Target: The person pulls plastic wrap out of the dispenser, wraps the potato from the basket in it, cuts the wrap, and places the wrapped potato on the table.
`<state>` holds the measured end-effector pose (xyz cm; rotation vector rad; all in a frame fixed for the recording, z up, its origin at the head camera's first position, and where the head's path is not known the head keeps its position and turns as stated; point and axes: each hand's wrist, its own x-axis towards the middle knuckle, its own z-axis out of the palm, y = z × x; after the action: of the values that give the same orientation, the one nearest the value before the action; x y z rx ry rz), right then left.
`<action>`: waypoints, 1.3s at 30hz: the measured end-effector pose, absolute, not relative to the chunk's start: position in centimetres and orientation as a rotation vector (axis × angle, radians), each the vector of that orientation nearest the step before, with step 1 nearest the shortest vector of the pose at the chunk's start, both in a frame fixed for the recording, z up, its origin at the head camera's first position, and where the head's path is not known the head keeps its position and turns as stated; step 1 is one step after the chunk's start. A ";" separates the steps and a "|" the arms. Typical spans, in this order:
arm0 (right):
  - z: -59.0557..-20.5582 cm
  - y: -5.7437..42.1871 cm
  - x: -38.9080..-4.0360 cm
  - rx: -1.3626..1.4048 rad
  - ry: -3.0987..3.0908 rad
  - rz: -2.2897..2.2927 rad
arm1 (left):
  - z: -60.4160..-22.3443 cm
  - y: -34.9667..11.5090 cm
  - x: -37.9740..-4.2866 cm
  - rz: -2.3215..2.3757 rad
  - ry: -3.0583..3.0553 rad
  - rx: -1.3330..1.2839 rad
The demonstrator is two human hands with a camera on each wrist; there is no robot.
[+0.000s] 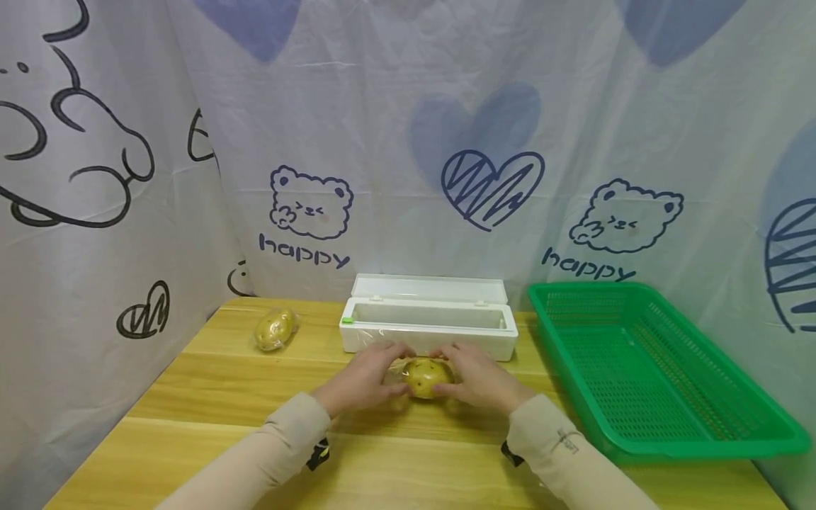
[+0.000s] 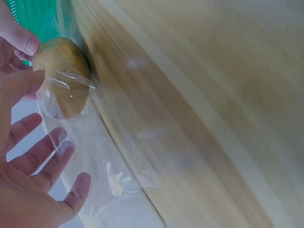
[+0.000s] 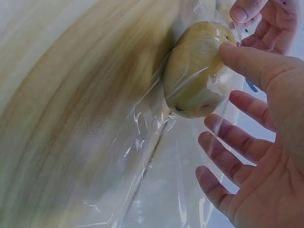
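Note:
A yellow potato (image 1: 426,377) with clear plastic wrap (image 3: 142,156) over it is between both hands, in front of a white wrap dispenser (image 1: 433,338). My right hand (image 1: 474,379) holds it at its right side, thumb (image 3: 247,59) on the near face and fingers bent behind. My left hand (image 1: 366,379) is at its left side and pinches the wrap by the potato, its other fingers spread behind the film. In the left wrist view the wrap (image 2: 114,166) hangs in loose, shiny folds below the potato. The dispenser's lid (image 1: 428,289) stands raised.
Another wrapped potato (image 1: 276,329) lies at the table's back left. A large green plastic basket (image 1: 596,414) stands on the right. Behind the wooden table (image 1: 408,467) hangs a printed white curtain (image 1: 395,142).

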<state>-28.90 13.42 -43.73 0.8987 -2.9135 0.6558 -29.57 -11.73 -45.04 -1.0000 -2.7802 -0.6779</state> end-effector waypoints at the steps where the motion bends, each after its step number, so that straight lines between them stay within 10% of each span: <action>1: -43.7 13.4 -28.9 0.898 -2.910 0.652 | -45.0 -11.7 -29.5 -0.664 -2.768 -1.014; 39: -41.2 12.1 -29.7 0.910 -2.935 0.588 | -42.9 -16.5 -30.6 -0.807 -2.704 -0.686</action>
<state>-29.71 12.11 -41.20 0.9101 -2.9346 0.5880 -30.57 -16.52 -42.93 -0.6862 -2.7042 -0.8075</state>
